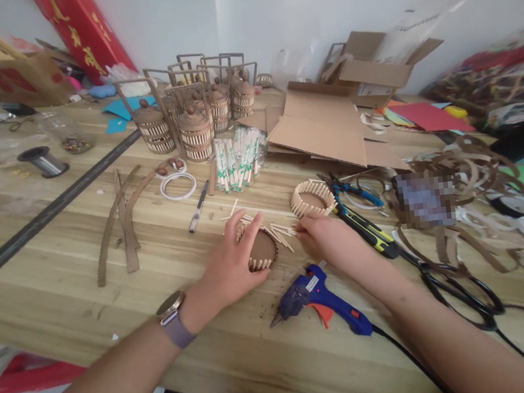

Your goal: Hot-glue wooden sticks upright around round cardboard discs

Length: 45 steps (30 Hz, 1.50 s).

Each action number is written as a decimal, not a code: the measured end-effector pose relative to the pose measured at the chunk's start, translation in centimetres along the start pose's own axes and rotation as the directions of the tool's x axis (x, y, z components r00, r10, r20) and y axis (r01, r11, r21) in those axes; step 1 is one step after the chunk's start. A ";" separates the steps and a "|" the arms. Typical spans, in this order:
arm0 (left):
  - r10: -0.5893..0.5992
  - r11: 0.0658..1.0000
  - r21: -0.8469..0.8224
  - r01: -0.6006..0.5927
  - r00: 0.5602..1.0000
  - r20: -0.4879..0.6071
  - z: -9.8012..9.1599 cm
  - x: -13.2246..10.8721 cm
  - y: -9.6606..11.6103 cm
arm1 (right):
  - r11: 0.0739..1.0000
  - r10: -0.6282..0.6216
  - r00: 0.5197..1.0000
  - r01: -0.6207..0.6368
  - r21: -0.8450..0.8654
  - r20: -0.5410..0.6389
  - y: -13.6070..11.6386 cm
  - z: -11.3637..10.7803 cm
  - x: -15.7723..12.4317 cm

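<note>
My left hand (231, 260) is spread around a round brown cardboard base (264, 247), its thumb by the near rim. Short pale sticks stand along part of that rim; the palm and fingers hide its left side. Over to the right, my right hand (321, 235) has its fingertips pinched together beside a small pile of loose wooden sticks (283, 235); what lies between the fingertips is too small to tell. Just beyond it is a ring of upright sticks (312, 198) on a brown base. A blue glue gun (318, 297) lies nearer to me, nozzle pointing left.
Several lidded stick baskets with tall handles (195, 131) stand at the back, near wrapped stick bundles (239, 158). Pliers (356, 192), a yellow-black utility knife (365, 229) and black scissors (462, 293) lie right. A pen (199, 207), cardboard strips (126, 224) and a wire spool (44, 162) lie left.
</note>
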State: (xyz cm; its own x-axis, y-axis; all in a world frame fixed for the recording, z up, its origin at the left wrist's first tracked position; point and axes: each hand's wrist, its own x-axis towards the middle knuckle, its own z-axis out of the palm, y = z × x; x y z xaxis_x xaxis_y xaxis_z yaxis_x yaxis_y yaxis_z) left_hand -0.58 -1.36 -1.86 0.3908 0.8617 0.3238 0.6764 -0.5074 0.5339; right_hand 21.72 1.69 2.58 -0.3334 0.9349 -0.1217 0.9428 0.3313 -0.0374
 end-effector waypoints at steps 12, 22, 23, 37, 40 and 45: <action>-0.004 1.000 -0.007 0.004 1.000 0.007 -0.1 0.0 0.1 | 0.971 -0.090 0.991 0.110 0.213 -0.101 0.2 -0.2 -0.7; 0.011 1.000 -0.008 -0.011 1.000 -0.008 0.2 0.0 -0.2 | 0.650 -0.157 0.987 0.120 0.750 -0.022 -2.9 -0.4 -2.1; 0.016 1.000 -0.010 -0.016 1.000 -0.010 0.3 0.0 -0.3 | 0.649 -0.158 0.987 0.115 0.752 -0.015 -3.1 -0.2 -2.1; 0.068 0.997 -0.017 -0.069 0.996 -0.051 0.4 0.1 -0.4 | 0.749 -0.168 0.984 0.164 0.642 -0.055 -3.8 1.2 -1.9; 0.071 0.997 -0.017 -0.072 0.996 -0.056 0.4 0.1 -0.4 | 0.749 -0.185 0.979 0.196 0.633 -0.084 -3.8 1.3 -1.9; 0.073 0.997 -0.015 -0.074 0.996 -0.057 0.5 0.0 -0.4 | 0.746 -0.225 0.960 0.280 0.604 -0.167 -3.7 1.5 -1.8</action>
State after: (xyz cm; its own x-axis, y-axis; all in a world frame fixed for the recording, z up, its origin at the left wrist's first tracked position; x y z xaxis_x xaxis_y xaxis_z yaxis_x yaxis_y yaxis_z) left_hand -0.55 -1.15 -2.45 0.4028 0.8203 0.4060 0.6359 -0.5699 0.5205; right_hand 18.83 -1.38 1.43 -0.5331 0.8441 0.0575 0.6135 0.4325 -0.6607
